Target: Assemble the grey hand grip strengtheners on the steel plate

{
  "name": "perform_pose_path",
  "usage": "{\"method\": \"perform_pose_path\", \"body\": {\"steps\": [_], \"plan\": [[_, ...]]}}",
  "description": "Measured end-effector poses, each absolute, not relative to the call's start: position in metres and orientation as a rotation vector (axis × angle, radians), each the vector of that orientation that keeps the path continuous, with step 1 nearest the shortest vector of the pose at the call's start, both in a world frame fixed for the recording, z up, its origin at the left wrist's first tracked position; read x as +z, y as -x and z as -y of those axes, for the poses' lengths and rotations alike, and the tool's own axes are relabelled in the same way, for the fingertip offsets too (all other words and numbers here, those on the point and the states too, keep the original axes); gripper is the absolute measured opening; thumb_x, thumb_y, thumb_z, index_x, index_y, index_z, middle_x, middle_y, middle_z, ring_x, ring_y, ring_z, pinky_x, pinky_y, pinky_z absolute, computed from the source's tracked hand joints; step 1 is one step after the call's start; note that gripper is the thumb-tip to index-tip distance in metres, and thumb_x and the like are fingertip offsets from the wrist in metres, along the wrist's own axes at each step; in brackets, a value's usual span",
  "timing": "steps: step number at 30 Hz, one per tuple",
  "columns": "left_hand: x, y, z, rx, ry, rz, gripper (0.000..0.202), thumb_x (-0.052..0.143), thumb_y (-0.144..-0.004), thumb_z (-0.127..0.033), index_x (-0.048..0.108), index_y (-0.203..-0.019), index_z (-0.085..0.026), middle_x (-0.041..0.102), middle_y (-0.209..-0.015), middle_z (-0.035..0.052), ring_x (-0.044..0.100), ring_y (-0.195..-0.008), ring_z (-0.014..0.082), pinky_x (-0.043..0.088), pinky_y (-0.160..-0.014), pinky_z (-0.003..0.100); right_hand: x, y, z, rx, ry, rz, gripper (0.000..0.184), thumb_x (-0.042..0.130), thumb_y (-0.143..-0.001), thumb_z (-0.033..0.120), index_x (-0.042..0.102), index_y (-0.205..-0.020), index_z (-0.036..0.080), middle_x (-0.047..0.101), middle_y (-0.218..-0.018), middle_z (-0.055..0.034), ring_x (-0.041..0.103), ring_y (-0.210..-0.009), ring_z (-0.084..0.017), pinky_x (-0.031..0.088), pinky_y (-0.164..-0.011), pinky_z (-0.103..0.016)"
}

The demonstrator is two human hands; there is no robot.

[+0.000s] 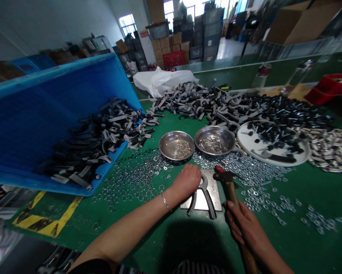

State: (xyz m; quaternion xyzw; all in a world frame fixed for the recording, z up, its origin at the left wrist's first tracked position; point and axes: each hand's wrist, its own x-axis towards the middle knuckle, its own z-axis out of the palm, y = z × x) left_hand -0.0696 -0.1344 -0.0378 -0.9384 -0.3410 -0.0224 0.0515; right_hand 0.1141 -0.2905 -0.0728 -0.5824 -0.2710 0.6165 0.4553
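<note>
Wooden hammer handle [230, 191], shiny metal plate [200, 203].

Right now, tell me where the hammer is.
In the head view, the hammer is in the right hand, just right of the metal plate.

Bench [142, 247]: plate [198, 203] near centre, clamp [209, 202] lying on it, left hand [190, 177] at the clamp's far end. Plate's right edge: hammer [231, 192], in right hand [243, 221]. Behind plate: two bowls [165, 147] side by side, small parts [183, 148] in each. Right of bowls: dish [291, 161], knobs [276, 133] on it. Far left: crate [19, 114], clamp pieces [114, 123] inside. Between crate and plate: rings [138, 184]. Right of hammer: nuts [255, 198]. Behind bowls: heap [196, 99]; bag [161, 80] beyond.
</note>
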Motion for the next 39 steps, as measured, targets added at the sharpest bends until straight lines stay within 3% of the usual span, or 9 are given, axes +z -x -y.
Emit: {"method": "perform_pose_path", "body": {"steps": [6, 9, 12, 19, 23, 28, 31, 35, 39], "plan": [[-0.028, 0.069, 0.14, -0.029, 2.858, 1.069, 0.023, 0.044, -0.099, -0.02, 0.06, -0.108, -0.005, 0.063, -0.093, 0.0155, 0.059, -0.089, 0.0285, 0.045, -0.079, 0.04, -0.055, -0.116, 0.29, 1.474, 1.529, 0.755, 0.042, 0.054, -0.088, 0.066, 0.051, -0.093, 0.024, 0.047, -0.054, 0.0093, 0.028, -0.032, -0.005, 0.025, -0.029, -0.017], [-0.02, 0.087, 0.144, -0.16, 2.808, 1.339, 0.04, 0.047, -0.1, -0.033, 0.05, -0.128, -0.004, 0.064, -0.102, 0.0173, 0.058, -0.094, 0.0286, 0.045, -0.082, 0.04, -0.032, -0.133, 0.28, 1.352, 1.65, 0.989, 0.044, 0.053, -0.088, 0.067, 0.059, -0.095, 0.024, 0.056, -0.062, 0.003, 0.047, -0.046, -0.012, 0.037, -0.041, -0.022], [-0.01, 0.107, 0.156, -0.258, 2.896, 1.419, 0.027, 0.043, -0.1, -0.025, 0.056, -0.118, -0.011, 0.062, -0.104, 0.0136, 0.056, -0.097, 0.0262, 0.044, -0.087, 0.039, -0.001, -0.15, 0.261, 1.212, 1.719, 1.389, 0.042, 0.054, -0.087, 0.065, 0.065, -0.091, 0.025, 0.063, -0.07, -0.0018, 0.059, -0.066, -0.02, 0.047, -0.059, -0.029], [-0.016, 0.116, 0.171, -0.187, 3.026, 1.301, 0.014, 0.054, -0.092, -0.022, 0.062, -0.101, -0.014, 0.06, -0.105, 0.0113, 0.051, -0.101, 0.0279, 0.042, -0.089, 0.042, 0.033, -0.139, 0.224, 0.901, 1.752, 1.81, 0.043, 0.038, -0.094, 0.06, 0.064, -0.097, 0.026, 0.067, -0.073, -0.0061, 0.062, -0.068, -0.025, 0.046, -0.068, -0.035], [-0.024, 0.113, 0.164, -0.151, 3.008, 1.28, 0.013, 0.053, -0.095, -0.021, 0.063, -0.094, -0.014, 0.061, -0.1, 0.0102, 0.052, -0.1, 0.0279, 0.042, -0.089, 0.042, 0.014, -0.137, 0.206, 1.089, 1.791, 1.894, 0.041, 0.045, -0.092, 0.058, 0.068, -0.086, 0.024, 0.07, -0.075, -0.0067, 0.065, -0.07, -0.026, 0.047, -0.068, -0.036], [-0.029, 0.113, 0.163, -0.212, 2.989, 1.292, 0.013, 0.051, -0.095, -0.018, 0.063, -0.094, -0.014, 0.061, -0.104, 0.0109, 0.053, -0.102, 0.0284, 0.043, -0.091, 0.044, 0.012, -0.137, 0.196, 1.006, 1.739, 1.817, 0.04, 0.052, -0.09, 0.059, 0.072, -0.094, 0.024, 0.073, -0.081, -0.0069, 0.067, -0.074, -0.026, 0.049, -0.072, -0.035], [-0.031, 0.115, 0.164, -0.198, 2.984, 1.307, 0.013, 0.052, -0.095, -0.019, 0.063, -0.091, -0.014, 0.061, -0.101, 0.0113, 0.054, -0.1, 0.0285, 0.043, -0.089, 0.043, 0.017, -0.137, 0.203, 1.127, 1.766, 1.901, 0.042, 0.051, -0.09, 0.061, 0.071, -0.087, 0.024, 0.073, -0.077, -0.0059, 0.066, -0.07, -0.026, 0.048, -0.069, -0.035], [-0.034, 0.114, 0.163, -0.237, 2.981, 1.304, 0.014, 0.056, -0.094, -0.024, 0.064, -0.094, -0.013, 0.061, -0.102, 0.0118, 0.053, -0.102, 0.0284, 0.042, -0.091, 0.042, 0.012, -0.142, 0.225, 1.143, 1.742, 1.828, 0.043, 0.045, -0.091, 0.063, 0.069, -0.098, 0.028, 0.074, -0.086, -0.0063, 0.067, -0.08, -0.029, 0.049, -0.072, -0.036], [-0.034, 0.112, 0.166, -0.259, 3.002, 1.309, 0.018, 0.058, -0.094, -0.029, 0.064, -0.095, -0.011, 0.061, -0.101, 0.0115, 0.053, -0.103, 0.0283, 0.041, -0.092, 0.041, 0.002, -0.143, 0.243, 1.271, 1.815, 1.764, 0.041, 0.056, -0.081, 0.067, 0.068, -0.08, 0.028, 0.071, -0.07, -0.007, 0.066, -0.067, -0.029, 0.05, -0.067, -0.04]]}}
